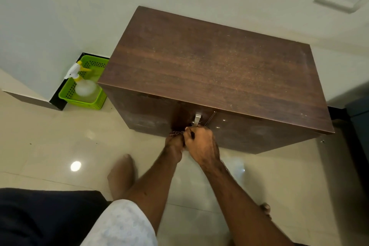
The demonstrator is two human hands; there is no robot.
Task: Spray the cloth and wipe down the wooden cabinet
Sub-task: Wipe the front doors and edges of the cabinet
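Both hands are bunched together low on the front of the wooden cabinet (209, 62), just under its metal door handle (197, 120). The left hand (174, 143) grips a dark patterned cloth (176, 133) against the door, and the right hand (201, 144) is curled tight onto it too. The spray bottle (83, 84) stands in a green basket (67, 95) on the floor beside the cabinet, by the wall.

One wooden cabinet (215, 70) is standing mid-frame, showing one metal handle (197, 120). At the left, one green basket (85, 104) is holding one spray bottle (84, 86). Two hands, the left hand (174, 144) and the right hand (201, 146), are meeting at one cloth (176, 133).
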